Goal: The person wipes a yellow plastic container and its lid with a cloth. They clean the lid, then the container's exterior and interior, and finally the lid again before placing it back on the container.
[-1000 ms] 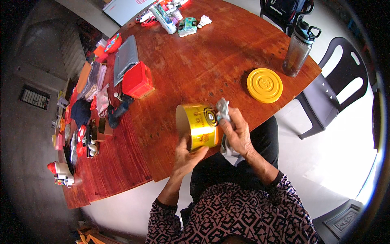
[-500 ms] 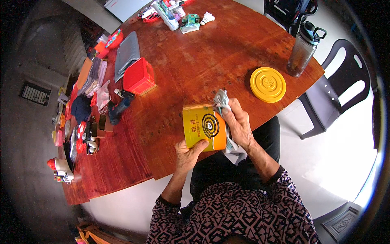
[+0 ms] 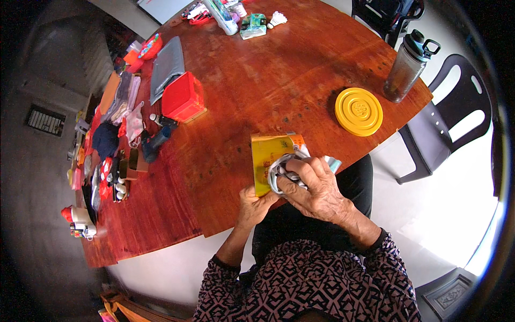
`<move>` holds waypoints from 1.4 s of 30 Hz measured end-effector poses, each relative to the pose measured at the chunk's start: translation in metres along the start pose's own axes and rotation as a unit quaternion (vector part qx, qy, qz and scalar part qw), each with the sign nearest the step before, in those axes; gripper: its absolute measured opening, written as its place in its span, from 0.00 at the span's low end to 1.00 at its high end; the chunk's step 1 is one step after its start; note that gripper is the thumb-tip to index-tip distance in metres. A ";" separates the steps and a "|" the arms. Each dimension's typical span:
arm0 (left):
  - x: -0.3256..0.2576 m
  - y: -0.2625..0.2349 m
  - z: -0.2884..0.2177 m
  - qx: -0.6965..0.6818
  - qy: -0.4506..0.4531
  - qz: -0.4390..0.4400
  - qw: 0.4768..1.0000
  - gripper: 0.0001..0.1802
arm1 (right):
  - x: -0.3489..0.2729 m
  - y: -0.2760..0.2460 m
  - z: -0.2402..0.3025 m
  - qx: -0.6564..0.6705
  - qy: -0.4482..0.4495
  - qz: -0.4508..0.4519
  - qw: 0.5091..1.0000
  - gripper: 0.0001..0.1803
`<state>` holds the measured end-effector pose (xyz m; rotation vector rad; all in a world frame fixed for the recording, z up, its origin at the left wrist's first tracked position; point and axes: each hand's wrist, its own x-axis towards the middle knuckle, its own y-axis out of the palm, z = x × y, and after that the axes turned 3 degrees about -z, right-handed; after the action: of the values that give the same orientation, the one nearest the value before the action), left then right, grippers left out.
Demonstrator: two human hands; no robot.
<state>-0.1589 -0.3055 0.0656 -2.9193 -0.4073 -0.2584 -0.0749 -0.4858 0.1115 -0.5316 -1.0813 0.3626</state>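
A yellow and orange mosquito coil tin (image 3: 263,161) is held over the table's near edge. My left hand (image 3: 254,206) grips it from below, thumb lying along its lower front and the other fingers hidden behind. Bunched in my right hand (image 3: 316,188) is a grey-white cloth (image 3: 284,167), pressed against the printed front of the tin. The cloth and fingers cover much of the orange side and the coil picture. To the right on the table lies a round yellow lid (image 3: 359,111) with raised rings.
A grey water bottle (image 3: 406,67) stands near the table's right edge, beside a dark plastic chair (image 3: 456,112). Left of the tin sits a red box (image 3: 184,97). Clothes and small items crowd the far left. A shuttlecock (image 3: 277,20) and a green packet (image 3: 253,26) lie at the back.
My right hand has brought the cloth from the tin's upper right edge down onto its front. The tin has shifted slightly right, still in my left hand.
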 end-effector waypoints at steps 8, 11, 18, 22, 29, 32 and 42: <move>-0.006 -0.002 -0.008 0.006 -0.057 0.041 0.998 0.09 | 0.043 0.007 -0.025 0.036 0.043 0.068 0.996 0.15; -0.007 -0.002 -0.003 -0.013 -0.045 0.031 0.998 0.09 | 0.046 0.028 -0.050 0.174 0.076 0.060 0.980 0.15; -0.004 -0.004 -0.003 -0.019 -0.051 0.013 0.998 0.09 | 0.043 0.029 -0.049 0.163 0.113 0.032 0.980 0.14; -0.006 -0.009 0.001 -0.020 -0.047 0.031 0.998 0.11 | 0.028 0.021 -0.012 0.027 -0.018 0.009 0.999 0.18; -0.011 -0.002 0.000 -0.043 -0.002 0.005 0.999 0.11 | 0.022 0.018 0.007 0.014 -0.048 0.056 0.997 0.19; -0.015 -0.008 -0.003 -0.006 -0.049 0.065 0.997 0.10 | 0.042 0.018 -0.007 0.015 -0.002 0.048 0.999 0.17; -0.008 -0.001 -0.003 -0.015 -0.041 0.008 0.999 0.10 | 0.047 0.030 -0.049 0.179 0.214 0.040 0.959 0.14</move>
<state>-0.1674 -0.3073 0.0666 -2.9680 -0.3965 -0.1438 -0.0106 -0.4473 0.1108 -0.3087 -0.5589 0.4785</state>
